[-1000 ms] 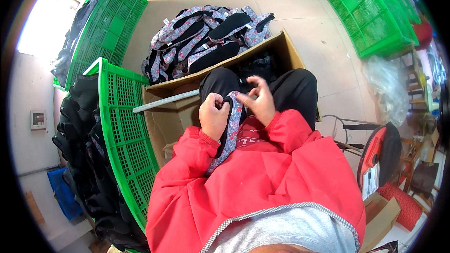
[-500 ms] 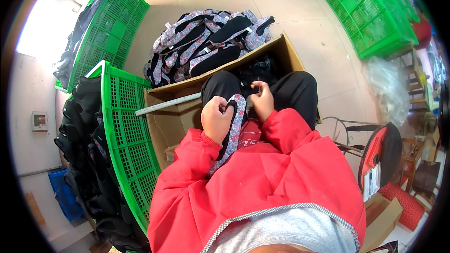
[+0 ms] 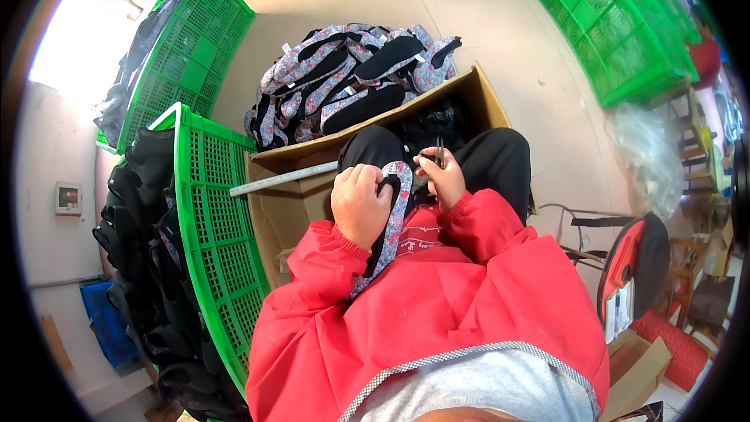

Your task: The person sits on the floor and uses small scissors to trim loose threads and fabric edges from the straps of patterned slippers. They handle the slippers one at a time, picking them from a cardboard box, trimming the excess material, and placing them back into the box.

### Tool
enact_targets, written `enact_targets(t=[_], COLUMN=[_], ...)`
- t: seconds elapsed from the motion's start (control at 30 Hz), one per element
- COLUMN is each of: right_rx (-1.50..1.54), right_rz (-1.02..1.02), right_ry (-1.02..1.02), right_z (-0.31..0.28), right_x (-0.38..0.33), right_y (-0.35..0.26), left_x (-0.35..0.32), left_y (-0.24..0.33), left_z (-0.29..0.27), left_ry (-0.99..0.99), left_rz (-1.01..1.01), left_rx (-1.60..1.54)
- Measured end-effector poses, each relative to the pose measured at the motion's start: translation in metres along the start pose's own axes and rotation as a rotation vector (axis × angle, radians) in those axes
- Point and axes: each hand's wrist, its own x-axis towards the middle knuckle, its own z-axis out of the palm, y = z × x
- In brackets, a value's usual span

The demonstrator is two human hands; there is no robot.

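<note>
The left hand [image 3: 359, 207] is closing its grip around the dark edge of a floral slipper [image 3: 401, 209], fingers curling down over the rim and leaving no gap to be seen, while the patterned side is facing the right hand. The slipper is lying lengthwise over the lap, its rounded end resting near the left knee and its other end running down against the red smock [image 3: 437, 297]. The right hand [image 3: 445, 181] is keeping just clear of the slipper, its grip pinching a slim dark tool [image 3: 440, 150] whose points are standing upward (its exact kind is too small to tell). Beyond the knees a cardboard box [image 3: 273, 227] is standing open, with a pale strip [image 3: 281, 179] lying across its left side. Behind the box, a heap of similar floral slippers [image 3: 344, 78] with black soles is lying on the floor [image 3: 508, 31]. To the left, a green crate [image 3: 215, 227] is standing beside the box, black items [image 3: 137, 266] bulging along its far side.
</note>
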Motion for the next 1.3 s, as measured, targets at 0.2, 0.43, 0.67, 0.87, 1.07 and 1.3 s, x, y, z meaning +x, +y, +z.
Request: enact_targets(t=[0.2,0.43,0.67,0.87,1.07,1.3], right_rx=[-0.218,-0.452,-0.325,-0.277,-0.387,-0.663], right_rz=[-0.278,-0.414,-0.453,-0.549,-0.632,-0.606], right_ry=[-0.438,-0.349,-0.167,-0.150,-0.156,-0.219], right_z=[0.027,0.036,0.043,0.041,0.033,0.017], right_x=[-0.018,-0.009,-0.002,-0.006,-0.007,0.004], right_y=[-0.034,-0.048,-0.051,-0.075,-0.072,-0.071], left_x=[0.030,0.061,0.057,0.056,0.052,0.053], left_y=[0.003,0.026,0.049,0.052,0.041,0.024], left_z=[-0.006,-0.001,0.006,-0.005,0.003,0.009], left_ry=[0.014,0.081,0.159,0.246,0.179,0.035], left_rz=[-0.005,0.054,0.161,0.233,0.147,0.181], left_rx=[0.047,0.011,0.025,-0.025,0.039,0.045])
